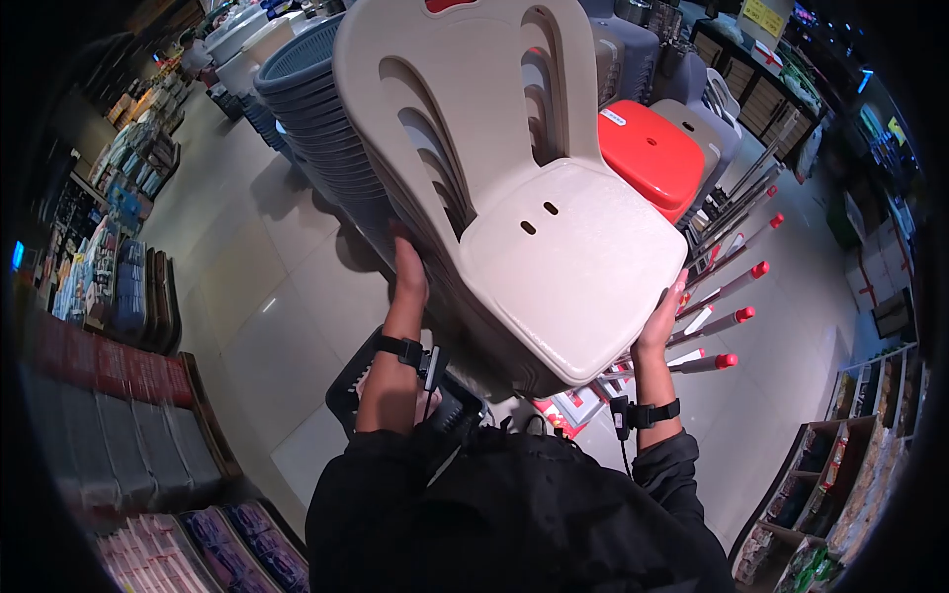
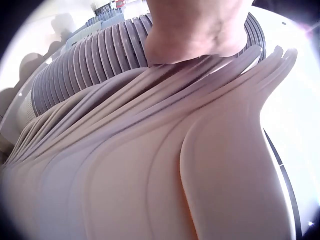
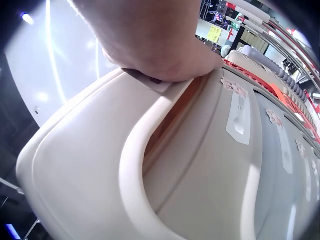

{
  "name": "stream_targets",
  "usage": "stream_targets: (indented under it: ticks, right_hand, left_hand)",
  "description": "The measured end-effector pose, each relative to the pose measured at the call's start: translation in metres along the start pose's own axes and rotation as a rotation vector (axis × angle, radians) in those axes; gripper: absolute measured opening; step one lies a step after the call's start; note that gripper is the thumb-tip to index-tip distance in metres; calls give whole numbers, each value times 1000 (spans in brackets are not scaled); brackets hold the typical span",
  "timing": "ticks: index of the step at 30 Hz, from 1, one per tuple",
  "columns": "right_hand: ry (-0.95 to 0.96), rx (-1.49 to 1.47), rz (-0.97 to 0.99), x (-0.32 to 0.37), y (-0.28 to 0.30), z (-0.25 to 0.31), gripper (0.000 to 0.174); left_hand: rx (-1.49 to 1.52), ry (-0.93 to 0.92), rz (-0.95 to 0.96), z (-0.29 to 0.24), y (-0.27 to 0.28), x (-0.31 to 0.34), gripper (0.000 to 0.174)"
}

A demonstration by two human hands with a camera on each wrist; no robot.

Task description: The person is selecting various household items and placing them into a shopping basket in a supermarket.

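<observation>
A stack of beige plastic chairs fills the middle of the head view, its top chair (image 1: pixel 563 267) having two slots in the seat and cutouts in the backrest. My left hand (image 1: pixel 409 272) grips the left side of the stack; in the left wrist view the hand (image 2: pixel 197 30) lies over the chair edges, its fingers hidden. On the right, my right hand (image 1: pixel 660 321) holds the seat edge of the top chair. The right wrist view shows that hand (image 3: pixel 155 45) at the chair's rim, fingertips hidden, with a shaded gap beneath the rim and stickers on the chairs below.
Nested grey-blue baskets (image 1: pixel 321 128) stand left of the chairs. A red stool (image 1: pixel 652 153) and poles with red ends (image 1: pixel 743 315) stand at the right. Behind my left forearm is a dark basket (image 1: pixel 346 385). Stocked shelves (image 1: pixel 840 474) line the right side.
</observation>
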State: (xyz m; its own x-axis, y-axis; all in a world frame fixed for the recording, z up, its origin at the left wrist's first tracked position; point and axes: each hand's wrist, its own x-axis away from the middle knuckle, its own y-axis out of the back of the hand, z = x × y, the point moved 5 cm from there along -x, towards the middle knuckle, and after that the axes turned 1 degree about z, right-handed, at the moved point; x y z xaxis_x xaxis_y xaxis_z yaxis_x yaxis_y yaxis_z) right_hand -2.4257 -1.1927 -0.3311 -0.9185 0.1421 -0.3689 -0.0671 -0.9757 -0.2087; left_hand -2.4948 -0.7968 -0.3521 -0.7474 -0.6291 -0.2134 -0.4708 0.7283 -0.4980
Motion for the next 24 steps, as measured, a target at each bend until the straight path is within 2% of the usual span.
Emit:
stream_targets:
  ticks: [2,4,7,8,10,12,13,14,16,17,18,19,20,21,23,24]
  right_hand:
    - [-17,65,-34,-1,4,-3,65]
    - [-31,117,-5,13,1,14,64]
    - [299,414,107,55,-12,66,65]
    - [287,403,134,73,-19,80,65]
    - [491,284,354,113,-40,110,62]
    - [598,280,669,143,-49,111,54]
    - [565,201,793,157,-59,108,47]
    - [527,120,911,173,-71,104,41]
    - [366,161,1098,202,-92,82,34]
    - [269,272,1221,216,-101,63,35]
    - [218,388,1319,230,-108,40,43]
    - [288,505,1392,246,-106,12,50]
    - [367,623,1457,260,-104,-19,56]
    - [371,625,1473,272,-100,-42,56]
    - [513,790,1687,299,-89,-80,59]
    - [516,796,1695,304,-92,-88,59]
  left_hand:
    - [-30,19,17,-2,5,1,74]
    - [-153,0,-125,8,26,5,78]
    - [-309,53,-92,8,67,56,76]
    - [-383,88,-67,7,84,86,75]
    - [-528,169,-23,10,116,149,73]
    - [-718,275,15,40,164,215,73]
    - [-814,404,-5,49,182,254,78]
    - [-907,539,-20,54,195,291,82]
    - [-949,759,222,45,188,347,90]
    - [-840,756,184,59,196,376,90]
    - [-727,751,144,76,204,405,90]
    - [-925,776,155,82,209,423,80]
    - [-913,780,142,79,206,426,80]
    - [-1000,744,201,68,196,420,74]
    - [-1158,720,294,52,181,407,56]
    - [-1148,720,291,54,183,404,56]
